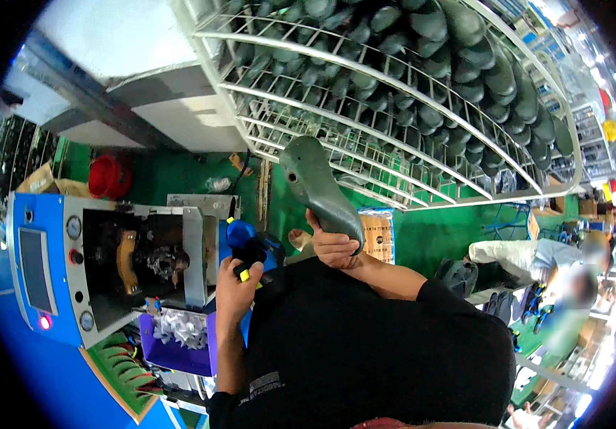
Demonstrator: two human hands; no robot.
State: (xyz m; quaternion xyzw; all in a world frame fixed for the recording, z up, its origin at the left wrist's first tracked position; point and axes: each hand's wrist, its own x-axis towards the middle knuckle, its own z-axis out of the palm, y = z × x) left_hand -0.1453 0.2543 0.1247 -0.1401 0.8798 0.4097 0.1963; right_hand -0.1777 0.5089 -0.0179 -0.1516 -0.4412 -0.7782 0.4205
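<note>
My right hand (335,247) is wrapped round the lower end of a dark green shoe last (313,174), held up and tilted in front of me. A small round hole shows near its upper end. My left hand (234,292) is closed on a black-and-blue shoe upper (251,250) with bright yellow tabs, close to my body. The upper is partly hidden by the hand and hangs beside the machine's opening. The last and the upper are apart.
At left stands a blue-and-white machine (61,279) with a screen, gauges and a dark opening. A purple bin (211,350) holds crumpled whitish pieces. Ahead, a white wire rack (394,154) carries many lasts. A red bucket (110,177) and a carton (377,239) stand on the green floor. People sit at right.
</note>
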